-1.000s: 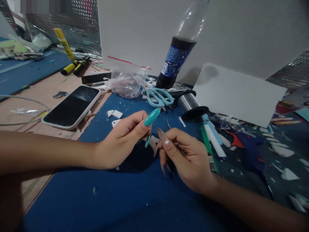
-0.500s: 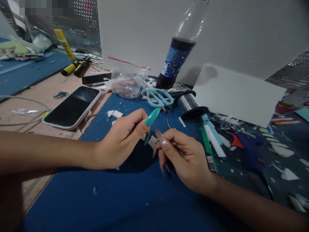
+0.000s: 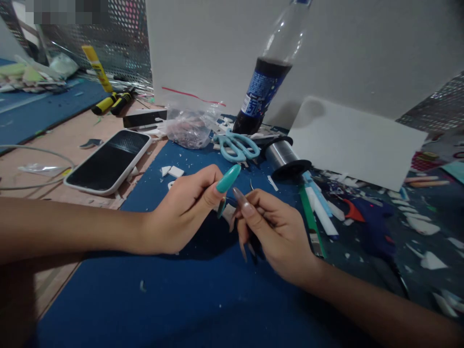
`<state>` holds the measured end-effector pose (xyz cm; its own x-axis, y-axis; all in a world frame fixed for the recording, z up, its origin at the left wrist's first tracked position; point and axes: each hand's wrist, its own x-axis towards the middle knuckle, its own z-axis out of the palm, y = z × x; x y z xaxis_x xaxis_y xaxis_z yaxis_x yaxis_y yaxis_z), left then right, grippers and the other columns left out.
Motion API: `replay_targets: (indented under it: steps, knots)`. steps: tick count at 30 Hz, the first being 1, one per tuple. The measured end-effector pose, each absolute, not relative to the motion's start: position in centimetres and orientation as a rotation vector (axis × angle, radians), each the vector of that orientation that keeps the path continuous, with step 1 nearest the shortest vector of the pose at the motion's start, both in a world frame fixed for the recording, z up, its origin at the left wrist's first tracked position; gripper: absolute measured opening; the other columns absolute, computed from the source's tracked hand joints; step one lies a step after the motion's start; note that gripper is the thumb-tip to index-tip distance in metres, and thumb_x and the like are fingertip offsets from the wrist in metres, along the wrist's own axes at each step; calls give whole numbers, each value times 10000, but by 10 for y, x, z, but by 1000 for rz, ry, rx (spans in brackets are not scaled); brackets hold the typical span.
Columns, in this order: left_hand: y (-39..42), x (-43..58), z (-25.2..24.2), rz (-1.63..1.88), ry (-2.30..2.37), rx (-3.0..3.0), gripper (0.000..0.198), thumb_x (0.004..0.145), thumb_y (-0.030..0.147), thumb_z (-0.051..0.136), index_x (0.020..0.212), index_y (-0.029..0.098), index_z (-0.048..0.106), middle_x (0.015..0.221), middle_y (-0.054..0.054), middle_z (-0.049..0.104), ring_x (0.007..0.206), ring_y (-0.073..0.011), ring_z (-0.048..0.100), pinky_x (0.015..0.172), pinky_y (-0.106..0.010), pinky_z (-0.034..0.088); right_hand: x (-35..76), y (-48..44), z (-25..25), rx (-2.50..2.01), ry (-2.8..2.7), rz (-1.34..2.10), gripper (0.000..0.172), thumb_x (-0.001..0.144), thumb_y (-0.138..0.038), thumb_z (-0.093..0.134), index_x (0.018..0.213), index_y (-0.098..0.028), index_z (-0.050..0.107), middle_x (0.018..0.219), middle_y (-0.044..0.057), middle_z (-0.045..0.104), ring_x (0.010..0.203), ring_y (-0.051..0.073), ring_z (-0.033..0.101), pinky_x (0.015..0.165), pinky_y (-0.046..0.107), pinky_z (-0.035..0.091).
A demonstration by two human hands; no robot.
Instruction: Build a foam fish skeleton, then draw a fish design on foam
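Blue matting spreads beneath the left hand and right hand, a white panel standing beyond the fingers and a phone lying to their left. Between the curled fingertips is a small pale piece, too hidden to show its direction or long axis; I cannot tell whether either hand grips it.

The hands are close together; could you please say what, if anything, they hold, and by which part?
A small pale piece shows between the left hand and right hand, partly hidden, so which hand grips it, and where, cannot be told.
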<state>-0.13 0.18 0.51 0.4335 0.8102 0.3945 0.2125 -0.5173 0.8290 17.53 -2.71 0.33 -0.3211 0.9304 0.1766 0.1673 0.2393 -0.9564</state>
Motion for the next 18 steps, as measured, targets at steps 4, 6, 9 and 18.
replay_targets:
  steps: [4, 6, 9, 18]
  knots:
    - [3, -1, 4, 1058, 848, 1969, 290, 989, 305, 366, 729, 192, 429, 624, 47, 415, 547, -86, 385, 516, -224, 335, 176, -26, 2, -1020, -1659, 1233, 282, 958, -370, 470, 758, -182, 537, 482, -50, 547, 375, 73, 508, 411, 202, 418]
    - [3, -1, 3, 1058, 837, 1967, 299, 989, 325, 366, 728, 194, 428, 629, 42, 425, 556, -90, 395, 522, -227, 340, 175, -26, 1, -1008, -1653, 1251, 278, 953, -380, 480, 766, -184, 540, 492, -47, 554, 392, 76, 522, 424, 203, 432]
    - [4, 0, 4, 1062, 846, 1979, 305, 991, 335, 359, 729, 194, 426, 629, 41, 421, 553, -90, 395, 520, -228, 340, 175, -26, 1, -1000, -1638, 1279, 279, 949, -387, 487, 765, -184, 540, 495, -48, 554, 396, 71, 525, 420, 195, 431]
    - [2, -3, 5, 1092, 776, 2031, 314, 998, 328, 317, 741, 188, 431, 624, 48, 381, 532, -86, 356, 512, -234, 320, 176, -27, 2, -1011, -1597, 1311, 313, 945, -413, 488, 739, -182, 530, 477, -50, 543, 367, 55, 474, 376, 176, 390]
